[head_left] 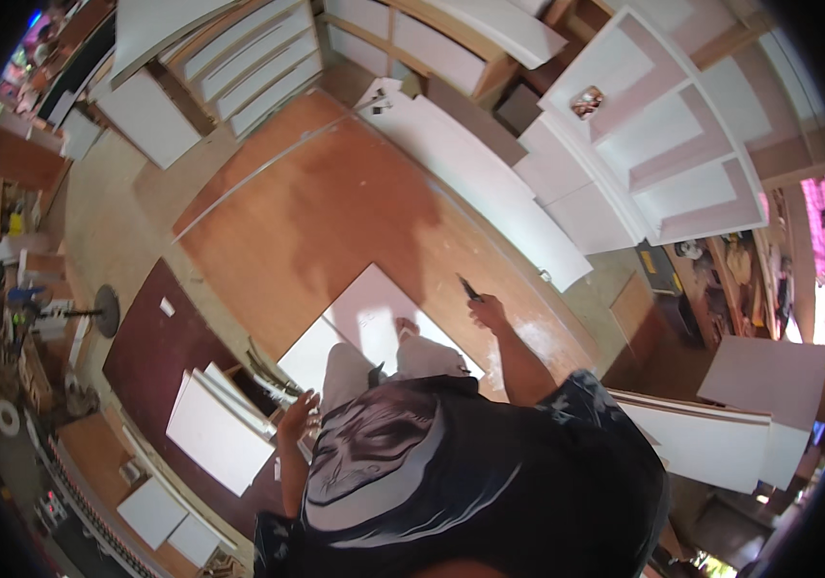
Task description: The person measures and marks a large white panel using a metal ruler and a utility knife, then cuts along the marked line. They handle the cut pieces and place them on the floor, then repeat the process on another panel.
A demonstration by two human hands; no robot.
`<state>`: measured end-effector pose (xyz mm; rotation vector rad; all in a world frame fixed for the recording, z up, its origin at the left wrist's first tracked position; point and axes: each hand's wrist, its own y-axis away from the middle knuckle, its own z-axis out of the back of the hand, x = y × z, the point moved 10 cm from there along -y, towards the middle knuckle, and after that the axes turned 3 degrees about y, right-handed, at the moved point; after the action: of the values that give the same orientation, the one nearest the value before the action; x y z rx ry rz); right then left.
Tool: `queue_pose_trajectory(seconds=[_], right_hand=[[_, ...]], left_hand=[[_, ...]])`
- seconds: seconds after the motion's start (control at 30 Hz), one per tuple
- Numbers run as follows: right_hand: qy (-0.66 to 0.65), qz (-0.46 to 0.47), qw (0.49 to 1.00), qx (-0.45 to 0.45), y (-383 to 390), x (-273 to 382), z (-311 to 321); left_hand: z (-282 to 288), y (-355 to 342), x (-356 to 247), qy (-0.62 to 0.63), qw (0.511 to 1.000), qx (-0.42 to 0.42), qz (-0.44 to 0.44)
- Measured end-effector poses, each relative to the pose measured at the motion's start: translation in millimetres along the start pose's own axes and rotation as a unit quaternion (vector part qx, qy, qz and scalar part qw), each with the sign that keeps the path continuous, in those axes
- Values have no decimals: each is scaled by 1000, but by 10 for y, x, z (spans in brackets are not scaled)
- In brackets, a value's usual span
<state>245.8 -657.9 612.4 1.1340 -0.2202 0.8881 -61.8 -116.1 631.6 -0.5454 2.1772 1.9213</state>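
Observation:
My right hand [487, 310] is wrapped round a narrow black tool [468, 287], possibly a knife, held tip forward over a large brown plywood sheet [287, 241]. A white square board [353, 302] lies on that sheet beneath my legs, with my sandalled foot on it. My left hand [300, 416] hangs low beside my dark shirt, fingers loosely apart and apparently empty, near white panels [215, 429] leaning over a maroon sheet [138, 337].
A long white panel [470, 178] borders the sheet, beside a white open cabinet carcass [678, 154]. White drawer fronts [258, 67] stand behind. A round metal base [106, 311] sits left; more boards [759, 376] rest at right.

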Motion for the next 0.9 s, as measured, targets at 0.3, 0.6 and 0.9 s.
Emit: queue_pose_trajectory(seconds=[0.3,0.6,0.9], right_hand=[[307,64,949,-20,-446,1268,-488],[349,106,929,59,-786,2553,-1404],[499,240,824,122,-1639,4250,-2704]], left_hand=[[194,-345,196,1,999,19,-48],[349,-494,-566,263,963,-61,-28],[772,-713,-1027,364,925,-106,-22]])
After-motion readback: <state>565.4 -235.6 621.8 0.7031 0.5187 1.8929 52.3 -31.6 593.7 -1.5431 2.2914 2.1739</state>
